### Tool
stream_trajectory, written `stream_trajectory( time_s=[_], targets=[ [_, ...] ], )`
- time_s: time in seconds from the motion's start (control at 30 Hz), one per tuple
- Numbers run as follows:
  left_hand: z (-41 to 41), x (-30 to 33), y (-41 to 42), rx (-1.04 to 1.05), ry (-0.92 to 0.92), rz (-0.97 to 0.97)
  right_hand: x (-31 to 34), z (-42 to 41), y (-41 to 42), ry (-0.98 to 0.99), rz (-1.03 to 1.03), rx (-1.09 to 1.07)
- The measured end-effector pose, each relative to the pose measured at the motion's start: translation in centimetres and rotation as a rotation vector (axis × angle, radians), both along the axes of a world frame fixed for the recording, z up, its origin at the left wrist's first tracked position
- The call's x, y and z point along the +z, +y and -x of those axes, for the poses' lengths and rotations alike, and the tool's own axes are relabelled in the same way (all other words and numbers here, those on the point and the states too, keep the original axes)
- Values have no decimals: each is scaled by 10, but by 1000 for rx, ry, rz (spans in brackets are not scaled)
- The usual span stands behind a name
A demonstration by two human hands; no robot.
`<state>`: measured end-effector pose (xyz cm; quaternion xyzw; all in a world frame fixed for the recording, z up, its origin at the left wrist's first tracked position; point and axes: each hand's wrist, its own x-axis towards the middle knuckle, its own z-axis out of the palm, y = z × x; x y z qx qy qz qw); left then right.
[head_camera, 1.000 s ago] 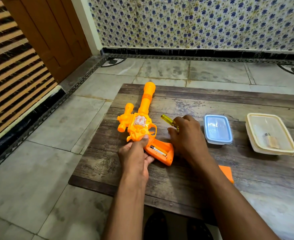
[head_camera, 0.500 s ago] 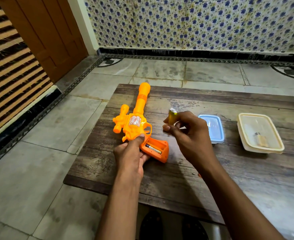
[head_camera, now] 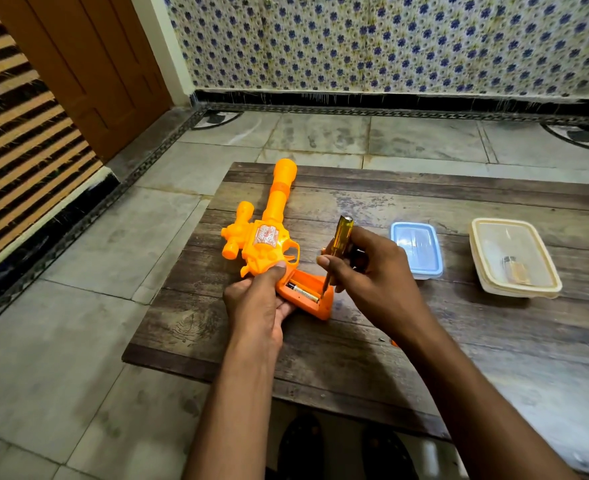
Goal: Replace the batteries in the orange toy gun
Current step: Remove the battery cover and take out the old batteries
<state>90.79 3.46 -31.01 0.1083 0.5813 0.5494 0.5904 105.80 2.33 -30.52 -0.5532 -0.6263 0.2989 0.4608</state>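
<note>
The orange toy gun (head_camera: 269, 233) lies on the wooden table (head_camera: 372, 358), barrel pointing away. Its handle compartment (head_camera: 308, 294) is uncovered, and one battery (head_camera: 303, 292) lies inside. My left hand (head_camera: 258, 299) grips the gun just behind the trigger guard, thumb on the body. My right hand (head_camera: 372, 278) pinches a yellow-handled screwdriver (head_camera: 338, 242), held nearly upright with its tip down in the far end of the compartment beside the battery.
A blue-lidded box (head_camera: 418, 249) sits right of my right hand. Farther right stands a cream container (head_camera: 515, 259) with a small battery-like object inside. A sliver of orange cover (head_camera: 394, 342) peeks out by my right forearm. Tiled floor surrounds the low table.
My right hand picked the screwdriver off the table, turned it upright and lowered its tip into the battery compartment. My left hand kept its hold on the gun.
</note>
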Motion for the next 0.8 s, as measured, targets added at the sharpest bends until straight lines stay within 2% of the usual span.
stream_trajectory(
  time_s=[0.4,0.8],
  targets=[
    [0,-1,1,-5,4,0,3,6,-2,-67,-75,22],
    [0,-3,2,-19,25,-1,11,10,-6,-251,-159,-4]
  ],
)
